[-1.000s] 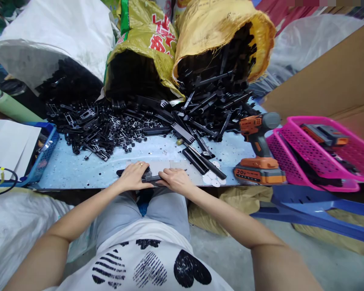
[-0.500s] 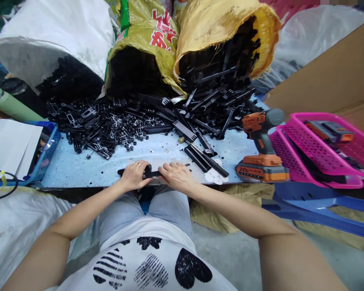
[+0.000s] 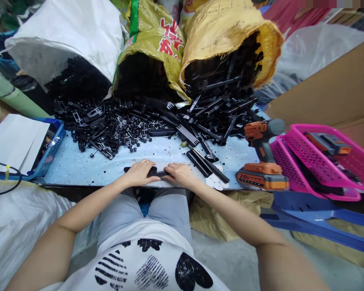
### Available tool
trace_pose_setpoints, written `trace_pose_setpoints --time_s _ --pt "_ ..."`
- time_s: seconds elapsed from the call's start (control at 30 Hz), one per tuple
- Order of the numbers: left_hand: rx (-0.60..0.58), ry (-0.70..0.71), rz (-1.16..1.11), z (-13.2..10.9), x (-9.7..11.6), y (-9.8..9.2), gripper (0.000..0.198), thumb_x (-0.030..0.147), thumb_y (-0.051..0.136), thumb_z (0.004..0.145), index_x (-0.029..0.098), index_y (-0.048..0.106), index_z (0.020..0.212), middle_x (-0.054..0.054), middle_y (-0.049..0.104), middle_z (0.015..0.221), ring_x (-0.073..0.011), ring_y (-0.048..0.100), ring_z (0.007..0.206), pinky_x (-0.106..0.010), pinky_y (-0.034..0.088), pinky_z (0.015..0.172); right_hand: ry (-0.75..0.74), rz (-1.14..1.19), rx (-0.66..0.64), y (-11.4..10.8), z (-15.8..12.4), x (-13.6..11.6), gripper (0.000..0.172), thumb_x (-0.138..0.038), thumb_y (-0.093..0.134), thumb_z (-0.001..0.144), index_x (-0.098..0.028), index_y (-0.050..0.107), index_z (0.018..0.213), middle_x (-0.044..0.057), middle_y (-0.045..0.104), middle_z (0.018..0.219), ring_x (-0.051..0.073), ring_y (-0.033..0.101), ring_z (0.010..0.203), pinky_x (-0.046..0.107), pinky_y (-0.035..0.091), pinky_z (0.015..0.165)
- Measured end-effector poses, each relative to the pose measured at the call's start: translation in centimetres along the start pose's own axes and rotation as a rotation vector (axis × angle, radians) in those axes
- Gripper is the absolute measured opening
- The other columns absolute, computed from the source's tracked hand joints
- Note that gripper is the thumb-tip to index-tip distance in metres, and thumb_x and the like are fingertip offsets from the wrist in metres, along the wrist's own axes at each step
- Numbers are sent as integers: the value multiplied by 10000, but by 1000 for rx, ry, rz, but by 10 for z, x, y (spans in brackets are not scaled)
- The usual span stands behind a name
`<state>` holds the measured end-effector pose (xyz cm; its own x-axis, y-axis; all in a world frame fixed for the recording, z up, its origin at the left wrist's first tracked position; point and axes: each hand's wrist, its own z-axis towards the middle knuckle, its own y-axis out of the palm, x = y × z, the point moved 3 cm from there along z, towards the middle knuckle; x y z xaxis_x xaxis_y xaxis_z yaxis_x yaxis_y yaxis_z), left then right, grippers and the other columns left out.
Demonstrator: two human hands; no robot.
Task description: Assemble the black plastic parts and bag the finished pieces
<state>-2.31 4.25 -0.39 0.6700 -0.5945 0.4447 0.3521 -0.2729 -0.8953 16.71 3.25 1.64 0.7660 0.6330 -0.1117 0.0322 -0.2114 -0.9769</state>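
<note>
At the table's front edge, both my hands grip a long black plastic part (image 3: 160, 173). My left hand (image 3: 141, 173) is closed round its left portion, whose tip sticks out past the fingers. Close beside it, my right hand (image 3: 181, 173) is closed on the right portion, fingers curled over the top. The hands hide much of the part. To the right of my right hand lie two black grooved strips (image 3: 199, 163), a screwdriver (image 3: 210, 163) with a black handle, and several white discs (image 3: 214, 180).
Small black parts and pins (image 3: 121, 129) are heaped behind my hands. Three sacks (image 3: 75, 28) of black parts lie open at the back. An orange cordless drill (image 3: 262, 157) stands right, beside pink baskets (image 3: 321, 133). A blue basket (image 3: 53, 151) with papers sits left.
My hands have drawn closer together on the black part, the left one shifting right and lying flatter over it. The whole view has shifted slightly.
</note>
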Motion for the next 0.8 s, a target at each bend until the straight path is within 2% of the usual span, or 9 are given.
trace_pose_setpoints --time_s 0.1,0.2,0.33,0.4,0.5,0.6,0.67,0.73,0.8 --pt "138 -243 58 13 -27 -17 348 374 457 899 151 513 1160 -130 569 1086 -259 541 1025 -378 438 864 -3 49 56 3 9 17 419 -531 416 907 -185 634 997 84 626 1002 197 555 921 278 331 713" --pt "211 -491 208 26 -59 -30 311 269 470 882 112 541 1141 -174 542 1088 -290 533 991 -399 443 818 84 108 180 -6 47 26 404 -469 363 944 -187 600 1111 98 606 1087 207 536 993 293 360 792" --pt "100 -460 273 42 -73 -32 184 173 490 852 102 623 956 -178 569 1050 -289 501 1030 -366 442 801 225 105 215 -13 123 23 308 -259 365 950 -146 561 1158 130 596 1080 227 528 1002 302 388 810" --pt "92 -432 264 38 -73 -35 153 162 496 850 112 633 895 -157 593 1008 -259 511 1021 -347 429 836 222 103 183 -13 142 22 284 -190 377 929 -140 582 1119 131 597 1063 217 543 969 295 399 806" --pt "252 -440 -13 9 -72 -43 162 267 531 850 137 627 849 -102 619 913 -206 558 900 -307 435 799 179 222 254 -14 127 28 270 -179 407 912 -152 607 1093 108 583 1058 179 565 914 270 423 804" --pt "457 -608 -664 -34 -75 -39 316 447 544 813 137 601 789 -33 585 680 -139 536 613 -253 421 591 114 462 353 -18 80 32 218 -210 497 874 -161 648 1024 80 599 987 151 581 833 261 451 789" --pt "488 -719 -1011 -56 -72 -26 415 541 610 718 130 583 762 2 542 593 -101 477 505 -221 367 501 84 582 331 -20 53 29 175 -222 560 836 -170 667 964 54 627 899 139 587 755 259 467 746" --pt "510 -772 -1169 -66 -66 -16 476 568 682 621 122 579 752 15 532 575 -79 454 480 -202 339 480 61 645 285 -21 37 22 144 -209 592 807 -175 677 919 39 643 846 133 591 715 253 472 706" --pt "526 -781 -1172 -68 -60 -12 484 568 703 591 121 578 730 19 532 566 -73 451 480 -197 334 482 48 651 250 -21 32 13 130 -181 594 799 -169 685 891 40 644 828 130 593 700 246 470 684"
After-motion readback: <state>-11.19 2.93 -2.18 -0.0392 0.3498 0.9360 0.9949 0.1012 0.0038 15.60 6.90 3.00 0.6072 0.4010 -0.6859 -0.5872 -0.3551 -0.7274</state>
